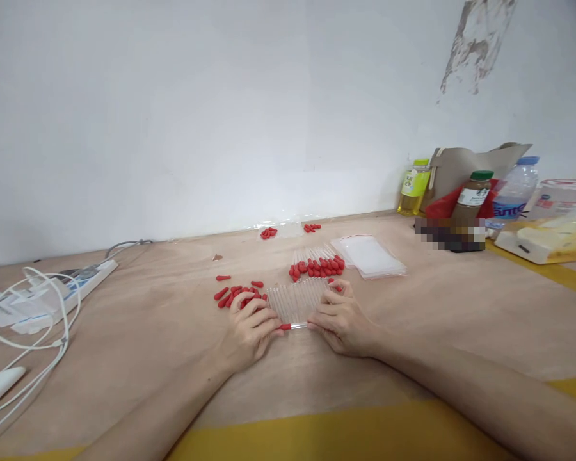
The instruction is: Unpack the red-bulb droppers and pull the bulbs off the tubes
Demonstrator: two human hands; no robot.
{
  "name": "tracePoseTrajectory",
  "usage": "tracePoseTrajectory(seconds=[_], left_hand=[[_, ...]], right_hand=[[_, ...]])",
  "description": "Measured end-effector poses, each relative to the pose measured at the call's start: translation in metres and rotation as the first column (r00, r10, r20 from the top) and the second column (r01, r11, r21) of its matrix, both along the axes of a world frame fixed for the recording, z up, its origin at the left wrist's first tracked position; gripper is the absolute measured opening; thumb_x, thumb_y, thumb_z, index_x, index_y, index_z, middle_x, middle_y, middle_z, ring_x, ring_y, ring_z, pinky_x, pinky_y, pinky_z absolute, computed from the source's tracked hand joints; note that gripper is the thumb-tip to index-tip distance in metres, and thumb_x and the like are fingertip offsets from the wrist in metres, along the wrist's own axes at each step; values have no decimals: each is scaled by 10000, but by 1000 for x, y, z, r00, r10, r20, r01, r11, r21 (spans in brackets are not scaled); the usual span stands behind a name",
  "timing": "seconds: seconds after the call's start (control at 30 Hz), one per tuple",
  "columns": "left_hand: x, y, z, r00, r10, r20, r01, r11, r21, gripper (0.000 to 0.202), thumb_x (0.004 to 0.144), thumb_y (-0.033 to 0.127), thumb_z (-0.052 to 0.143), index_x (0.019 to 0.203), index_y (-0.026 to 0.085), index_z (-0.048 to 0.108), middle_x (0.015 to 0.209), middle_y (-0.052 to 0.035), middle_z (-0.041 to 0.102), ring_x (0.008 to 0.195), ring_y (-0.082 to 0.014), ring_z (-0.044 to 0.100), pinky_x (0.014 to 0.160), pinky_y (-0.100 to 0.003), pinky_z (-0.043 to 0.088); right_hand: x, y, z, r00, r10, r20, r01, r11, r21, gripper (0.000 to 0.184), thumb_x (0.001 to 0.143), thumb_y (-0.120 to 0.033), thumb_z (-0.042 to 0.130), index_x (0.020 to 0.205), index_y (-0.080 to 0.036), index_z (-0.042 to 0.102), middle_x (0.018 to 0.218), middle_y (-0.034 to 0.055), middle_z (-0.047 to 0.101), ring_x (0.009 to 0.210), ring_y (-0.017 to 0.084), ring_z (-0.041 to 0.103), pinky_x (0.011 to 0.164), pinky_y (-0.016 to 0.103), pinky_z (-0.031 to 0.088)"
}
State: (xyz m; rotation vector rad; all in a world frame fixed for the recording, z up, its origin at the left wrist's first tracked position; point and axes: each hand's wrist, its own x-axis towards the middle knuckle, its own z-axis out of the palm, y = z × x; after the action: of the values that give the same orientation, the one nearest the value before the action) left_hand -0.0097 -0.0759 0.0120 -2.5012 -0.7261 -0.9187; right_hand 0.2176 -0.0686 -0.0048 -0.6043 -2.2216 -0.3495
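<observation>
My left hand (252, 330) is closed at thumb and fingertips on a red bulb (285, 326), smooth and rubbery-looking; my right hand (343, 320) pinches the slim clear tube (299, 325) joined to it. (Glass or hard plastic, I can't tell which from here.) The pair lies between my hands, just on the near side of a row of tubes, its long axis running left to right: bulb to the left, tube to the right, its right end hidden by my fingers. Both my hands are low over the brown tabletop (148, 346), backs up, fingers curled toward each other, forearms slanting in from near left and near right.

Between my fingers and beyond, the row of clear tubes (295, 298) lies side by side, pointing near to far. Just left, partly behind my left hand, are loose bulbs (223, 293), pear-shaped with narrow necks. Beyond the row sits a cluster of capped tubes (324, 264), red ends near, thin clear ends far. To its right is a stack of flat, filmy bags (372, 256). Bottles (414, 189) stand far right; a white power strip (93, 282) lies left among looping cables (66, 320).
</observation>
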Motion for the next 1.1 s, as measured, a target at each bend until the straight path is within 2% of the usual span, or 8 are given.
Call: tracePoseTrajectory(seconds=[0.27, 0.37, 0.47, 0.57, 0.63, 0.73, 0.9, 1.1], left_hand=[[-14, -4, -1, 984, -80, -161, 113, 971, 209, 95, 799, 158, 532, 769, 214, 602, 759, 30, 672, 740, -140, 565, 841, -410, 340], [-34, 3, 3, 998, -15, -57, 25, 981, 194, 164, 802, 124, 498, 869, 224, 609, 867, -14, 660, 780, -143, 582, 767, -342, 414], [-53, 17, 9, 927, 238, 289, -249, 969, 0, 205, 810, 184, 495, 976, 221, 610, 960, -54, 597, 832, -149, 582, 740, -294, 460], [-67, 34, 11, 758, 489, 431, -412, 872, -265, 266, 805, 284, 479, 1006, 194, 627, 971, -78, 544, 887, -188, 568, 758, -318, 473], [-76, 44, 9, 691, 591, 416, -414, 796, -443, 315, 791, 315, 466, 1021, 173, 628, 946, -83, 549, 912, -208, 564, 783, -341, 468], [-85, 55, 5, 634, 653, 415, -294, 700, -651, 381, 769, 354, 479, 1080, 162, 589, 905, -73, 591, 855, -194, 585, 759, -332, 474], [-83, 63, 0, 555, 692, 461, -309, 686, -658, 409, 697, 427, 560, 999, 152, 588, 809, -55, 613, 668, -148, 559, 574, -248, 453], [-83, 67, -8, 581, 705, 407, -260, 635, -727, 412, 657, 518, 581, 860, 161, 614, 619, 0, 577, 500, -110, 483, 466, -211, 383]], right_hand=[[14, -4, 2, 999, 39, 33, -38, 999, -9, 186, 828, -205, 475, 678, -197, 584, 551, -41, 567, 641, 115, 415, 858, 369, 220], [29, 3, 5, 997, -68, -40, 65, 994, -85, 228, 837, -209, 452, 658, -201, 592, 528, -28, 546, 636, 122, 431, 841, 367, 235], [33, 10, 5, 967, -210, -144, 182, 966, -185, 197, 840, -240, 461, 734, -208, 624, 582, -15, 584, 651, 123, 465, 830, 362, 243], [22, 11, 4, 958, -226, -177, 188, 959, -210, 155, 823, -232, 484, 839, -208, 637, 668, -2, 632, 682, 125, 497, 819, 345, 259], [13, 9, 6, 956, -229, -185, 191, 960, -202, 161, 808, -211, 488, 862, -203, 639, 694, 4, 645, 689, 129, 503, 813, 342, 262], [1, 10, 11, 952, -245, -183, 214, 961, -176, 169, 802, -202, 483, 843, -209, 647, 717, 1, 663, 673, 125, 502, 804, 340, 255], [-19, 23, 12, 951, -278, -133, 261, 956, -133, 180, 811, -226, 483, 776, -229, 660, 701, -9, 672, 665, 125, 493, 781, 349, 228], [-37, 29, -1, 943, -331, -36, 323, 937, -135, 169, 788, -213, 504, 708, -216, 653, 643, 9, 650, 675, 137, 460, 715, 350, 209]])
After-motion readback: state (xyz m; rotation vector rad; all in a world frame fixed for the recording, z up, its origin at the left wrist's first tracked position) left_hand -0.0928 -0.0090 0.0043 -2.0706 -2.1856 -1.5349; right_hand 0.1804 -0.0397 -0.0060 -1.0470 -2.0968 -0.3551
